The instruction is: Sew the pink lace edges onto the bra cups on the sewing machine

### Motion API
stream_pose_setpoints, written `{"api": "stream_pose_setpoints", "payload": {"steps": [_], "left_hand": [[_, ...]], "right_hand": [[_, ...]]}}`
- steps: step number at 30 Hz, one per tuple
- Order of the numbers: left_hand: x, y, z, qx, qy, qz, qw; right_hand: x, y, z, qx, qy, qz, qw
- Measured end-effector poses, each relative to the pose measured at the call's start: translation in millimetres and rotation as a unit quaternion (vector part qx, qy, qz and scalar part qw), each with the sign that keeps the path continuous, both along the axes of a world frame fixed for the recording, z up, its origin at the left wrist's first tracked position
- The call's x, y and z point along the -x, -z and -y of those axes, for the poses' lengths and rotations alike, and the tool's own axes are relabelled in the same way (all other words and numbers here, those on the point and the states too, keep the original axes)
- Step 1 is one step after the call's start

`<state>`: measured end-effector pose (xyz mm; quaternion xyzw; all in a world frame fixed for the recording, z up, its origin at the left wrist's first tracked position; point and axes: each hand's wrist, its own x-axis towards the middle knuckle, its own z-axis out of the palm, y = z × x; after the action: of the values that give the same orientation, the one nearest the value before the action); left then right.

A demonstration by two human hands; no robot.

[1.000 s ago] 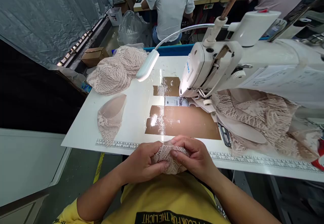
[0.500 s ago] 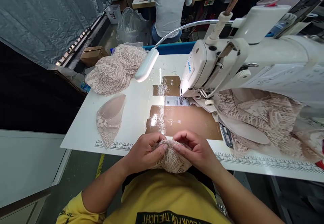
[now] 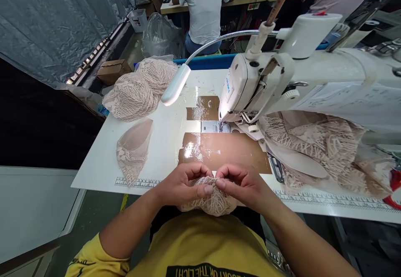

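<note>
A beige lace piece (image 3: 214, 202), bunched into a rounded shape, is held at the table's front edge close to my body. My left hand (image 3: 188, 185) pinches its upper edge from the left, thumb on top. From the right, my right hand (image 3: 242, 185) grips the same edge between thumb and curled fingers. The fingertips of both hands nearly meet, and they hide part of the edge. Beyond my hands stands a white sewing machine (image 3: 244, 89), its needle area over a metal plate (image 3: 216, 127). A single lace cup piece (image 3: 134, 149) lies flat to the left.
Stacked lace cups (image 3: 134, 93) sit at the back left. Lace fabric (image 3: 319, 151) is heaped under the machine arm, beside dark thread snips (image 3: 275, 167) and red-handled scissors (image 3: 391, 191). A lamp (image 3: 177, 85) hangs over the table. A person in white (image 3: 205, 9) sits beyond.
Both hands have shifted slightly along the lace edge, and their fingertips are closer together. The whole view has moved a little; the laid-out pieces keep their places.
</note>
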<state>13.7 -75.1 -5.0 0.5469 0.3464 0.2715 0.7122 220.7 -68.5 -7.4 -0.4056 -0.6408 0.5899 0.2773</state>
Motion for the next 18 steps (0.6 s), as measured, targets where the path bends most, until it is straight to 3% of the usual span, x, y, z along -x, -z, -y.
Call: {"api": "stream_pose_setpoints", "payload": {"steps": [6, 9, 11, 13, 15, 17, 18], "left_hand": [[-14.7, 8.0, -1.6, 0.06, -0.064, 0.033, 0.996], [-15.3, 12.6, -5.5, 0.138, -0.139, 0.062, 0.979], [-3.8, 7.6, -11.5, 0.149, -0.211, 0.055, 0.964], [16.0, -5.2, -19.1, 0.094, -0.298, 0.017, 0.95], [35.8, -21.5, -27.8, -0.024, -0.383, -0.058, 0.922], [44.6, -33.1, -38.2, -0.185, -0.412, -0.184, 0.873], [42.4, -34.8, -44.4, -0.269, -0.394, -0.252, 0.842]], "right_hand": [[2.4, 1.3, -6.5, 0.078, 0.012, -0.073, 0.994], [-1.6, 5.7, -15.5, 0.101, 0.018, -0.114, 0.988], [-12.2, 8.5, -21.4, 0.097, 0.039, -0.13, 0.986], [-28.5, 10.4, -25.4, 0.084, 0.082, -0.118, 0.986], [-46.0, 10.6, -27.2, 0.062, 0.126, -0.078, 0.987], [-58.6, 8.4, -28.5, 0.033, 0.145, -0.026, 0.989], [-61.9, 6.1, -29.8, 0.015, 0.145, 0.0, 0.989]]}}
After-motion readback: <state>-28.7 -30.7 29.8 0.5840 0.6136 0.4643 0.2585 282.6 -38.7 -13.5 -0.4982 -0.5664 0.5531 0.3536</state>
